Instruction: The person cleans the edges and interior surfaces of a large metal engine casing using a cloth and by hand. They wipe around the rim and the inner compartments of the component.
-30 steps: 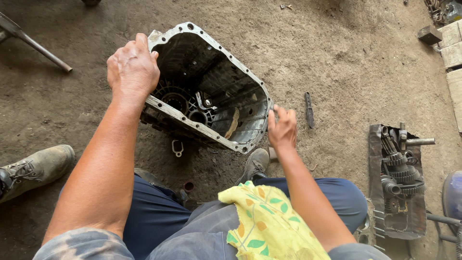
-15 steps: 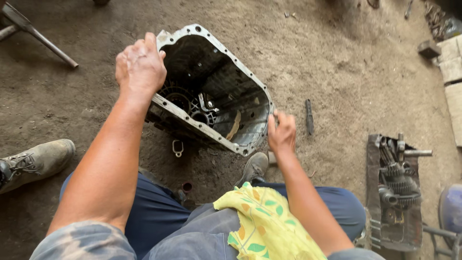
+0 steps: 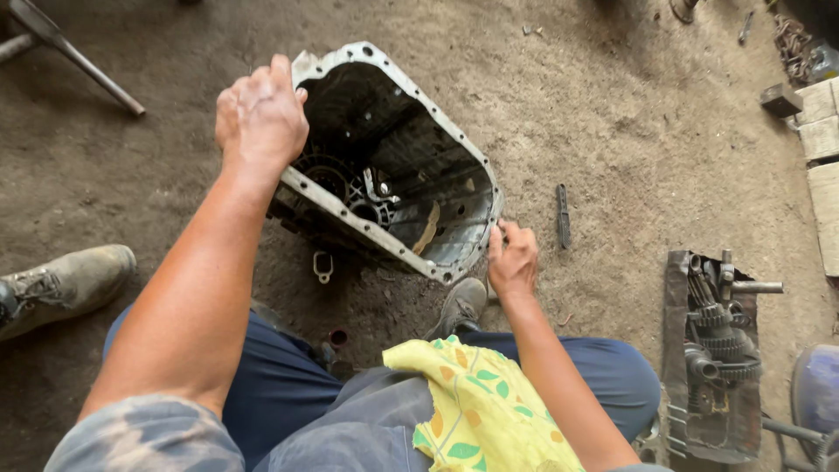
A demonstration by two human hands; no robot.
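Now one greasy cast-metal gearbox housing (image 3: 393, 166) sits on the dusty dirt floor (image 3: 629, 122); left hand (image 3: 260, 114) grasps its bolt-holed rim, right hand (image 3: 512, 260) grips the near corner.

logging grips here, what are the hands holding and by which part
Both hands grip the metal gearbox housing by its bolt-hole rim: left hand on the far left edge, right hand at the near right corner.

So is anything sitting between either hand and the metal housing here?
Nothing visible. The left hand rests directly on the upper rim of the metal housing, and the right hand touches its lower right corner. The yellow cloth lies on the lap, apart from both.
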